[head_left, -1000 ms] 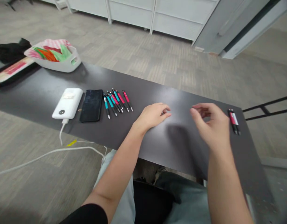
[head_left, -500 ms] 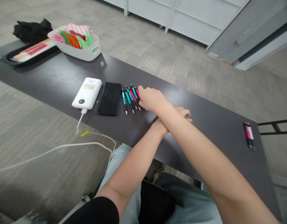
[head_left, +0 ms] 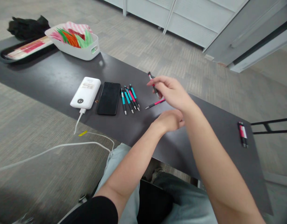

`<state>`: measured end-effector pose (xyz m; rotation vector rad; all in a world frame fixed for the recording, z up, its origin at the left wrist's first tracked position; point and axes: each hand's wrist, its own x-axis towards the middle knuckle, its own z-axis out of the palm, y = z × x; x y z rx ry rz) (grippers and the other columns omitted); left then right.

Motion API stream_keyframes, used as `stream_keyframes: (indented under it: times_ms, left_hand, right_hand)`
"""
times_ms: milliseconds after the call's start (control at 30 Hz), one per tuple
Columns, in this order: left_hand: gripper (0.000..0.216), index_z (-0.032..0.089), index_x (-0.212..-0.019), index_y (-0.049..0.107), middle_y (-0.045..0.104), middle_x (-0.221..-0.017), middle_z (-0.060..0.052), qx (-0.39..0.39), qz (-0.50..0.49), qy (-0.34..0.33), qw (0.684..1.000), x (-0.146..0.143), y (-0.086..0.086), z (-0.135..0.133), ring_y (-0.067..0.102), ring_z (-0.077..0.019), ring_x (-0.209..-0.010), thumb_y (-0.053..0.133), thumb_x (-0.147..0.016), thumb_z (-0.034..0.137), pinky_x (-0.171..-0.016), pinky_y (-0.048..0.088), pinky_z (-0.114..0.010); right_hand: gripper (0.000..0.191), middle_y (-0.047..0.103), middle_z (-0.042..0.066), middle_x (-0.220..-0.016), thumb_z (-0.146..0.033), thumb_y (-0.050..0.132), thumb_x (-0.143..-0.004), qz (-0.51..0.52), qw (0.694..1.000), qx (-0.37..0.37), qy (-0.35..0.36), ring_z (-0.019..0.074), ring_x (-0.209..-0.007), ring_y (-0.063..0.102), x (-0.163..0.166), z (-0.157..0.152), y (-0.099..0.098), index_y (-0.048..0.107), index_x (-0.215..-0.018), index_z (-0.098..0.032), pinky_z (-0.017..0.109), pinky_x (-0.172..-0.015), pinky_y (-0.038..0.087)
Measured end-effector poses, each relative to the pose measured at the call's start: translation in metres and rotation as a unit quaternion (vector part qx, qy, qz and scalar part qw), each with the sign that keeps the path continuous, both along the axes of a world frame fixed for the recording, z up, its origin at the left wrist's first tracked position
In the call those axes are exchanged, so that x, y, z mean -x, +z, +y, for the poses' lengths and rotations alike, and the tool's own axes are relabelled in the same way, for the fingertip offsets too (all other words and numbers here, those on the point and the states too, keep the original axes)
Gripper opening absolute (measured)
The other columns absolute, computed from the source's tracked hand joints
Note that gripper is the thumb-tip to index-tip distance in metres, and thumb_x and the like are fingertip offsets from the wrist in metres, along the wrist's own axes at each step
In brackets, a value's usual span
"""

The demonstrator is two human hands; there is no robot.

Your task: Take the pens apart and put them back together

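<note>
Above the dark table (head_left: 52, 84), the person's right hand (head_left: 172, 93) was lifted, crossing over the left arm, fingers pinched on a red pen (head_left: 152, 81) held upright, clear of the surface. A second red pen (head_left: 155, 103) lay loose just below it. The left hand (head_left: 169, 120) rested curled and empty on the table. Nearby lay a tidy row of pens (head_left: 129, 99), a phone (head_left: 109, 98) and a white power bank (head_left: 85, 92).
</note>
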<state>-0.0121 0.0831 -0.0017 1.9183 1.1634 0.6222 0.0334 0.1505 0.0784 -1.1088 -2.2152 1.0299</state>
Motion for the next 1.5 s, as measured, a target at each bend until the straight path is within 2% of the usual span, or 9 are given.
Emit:
stream_keyframes:
  times_ms: [267,400,467,633,867,1000,1100,1233,1500]
  left_hand:
    - [0.026,0.03,-0.098,0.087,0.093,-0.111,-0.008,-0.025,0.003,0.061,0.998,0.004,-0.003,0.008,0.088,-0.0365,-0.106,0.087,-0.115,0.049,-0.091,0.066,-0.047]
    - [0.027,0.026,-0.123,0.091,0.09,-0.123,-0.01,-0.14,-0.21,0.109,0.961,-0.004,0.001,0.008,0.086,-0.0277,-0.105,0.078,-0.122,0.05,-0.096,0.067,-0.041]
    - [0.039,0.027,-0.131,0.093,0.091,-0.129,-0.012,-0.16,-0.298,0.101,0.936,-0.012,0.006,0.004,0.088,-0.0273,-0.109,0.075,-0.123,0.061,-0.092,0.069,-0.038]
    - [0.048,0.033,-0.124,0.099,0.094,-0.125,-0.012,-0.081,-0.396,0.035,0.914,-0.04,0.012,-0.011,0.091,-0.0322,-0.119,0.082,-0.115,0.077,-0.095,0.075,-0.042]
    - [0.034,0.026,-0.114,0.1,0.089,-0.1,-0.012,0.137,-0.48,0.098,0.861,-0.061,0.011,-0.018,0.068,-0.019,-0.07,0.104,-0.104,0.058,-0.066,0.063,-0.037]
    - [0.045,0.028,-0.106,0.095,0.09,-0.109,-0.01,0.053,-0.477,0.151,0.864,-0.078,-0.004,-0.019,0.073,-0.0204,-0.081,0.102,-0.102,0.073,-0.067,0.06,-0.033]
    - [0.054,0.029,-0.106,0.091,0.089,-0.109,-0.007,-0.018,-0.487,0.218,0.845,-0.093,-0.017,-0.024,0.079,-0.021,-0.092,0.095,-0.103,0.083,-0.072,0.061,-0.03]
    - [0.053,0.029,-0.106,0.088,0.088,-0.11,-0.006,-0.03,-0.485,0.256,0.836,-0.103,-0.023,-0.028,0.085,-0.0229,-0.102,0.094,-0.104,0.082,-0.09,0.07,-0.034]
    - [0.047,0.03,-0.11,0.092,0.091,-0.115,-0.007,-0.026,-0.474,0.24,0.847,-0.09,-0.02,-0.017,0.088,-0.0228,-0.102,0.103,-0.098,0.074,-0.095,0.072,-0.035]
  right_hand:
    - [0.022,0.077,0.001,-0.081,-0.052,0.094,-0.102,0.216,0.947,-0.024,-0.236,0.0219,-0.06,0.055,-0.162,-0.072,-0.013,0.086,-0.112,-0.035,0.044,-0.064,0.055]
    - [0.033,0.077,0.004,-0.097,-0.071,0.088,-0.106,0.163,0.949,-0.028,-0.268,0.0303,-0.087,0.07,-0.204,-0.107,-0.046,0.079,-0.102,-0.039,0.05,-0.085,0.065]
    - [0.042,0.078,0.006,-0.102,-0.08,0.084,-0.106,0.174,0.959,0.023,-0.221,0.0346,-0.101,0.076,-0.206,-0.116,-0.06,0.074,-0.103,-0.039,0.055,-0.097,0.067]
    - [0.054,0.049,-0.003,-0.074,-0.091,0.078,-0.104,0.253,0.934,0.174,-0.181,0.026,-0.065,0.05,-0.189,-0.125,-0.078,0.07,-0.109,-0.038,0.049,-0.076,0.061]
    - [0.059,0.033,-0.007,-0.077,-0.09,0.081,-0.102,0.34,0.891,0.263,-0.144,0.0177,-0.061,0.019,-0.184,-0.128,-0.081,0.065,-0.095,-0.034,0.036,-0.057,0.023]
    - [0.049,0.049,-0.003,-0.08,-0.082,0.074,-0.111,0.298,0.919,0.197,-0.164,0.0221,-0.064,0.044,-0.185,-0.124,-0.081,0.072,-0.105,-0.034,0.037,-0.06,0.041]
    - [0.036,0.079,0.007,-0.105,-0.065,0.061,-0.122,0.205,0.953,0.084,-0.207,0.0311,-0.102,0.078,-0.183,-0.124,-0.078,0.075,-0.112,-0.033,0.045,-0.094,0.066]
    - [0.029,0.088,0.013,-0.142,-0.048,0.055,-0.126,0.122,0.962,0.002,-0.245,0.0348,-0.134,0.083,-0.18,-0.129,-0.074,0.078,-0.125,-0.032,0.051,-0.124,0.063]
    - [0.035,0.086,0.012,-0.128,-0.049,0.05,-0.128,0.079,0.958,-0.041,-0.271,0.032,-0.119,0.079,-0.187,-0.127,-0.076,0.08,-0.13,-0.03,0.047,-0.113,0.062]
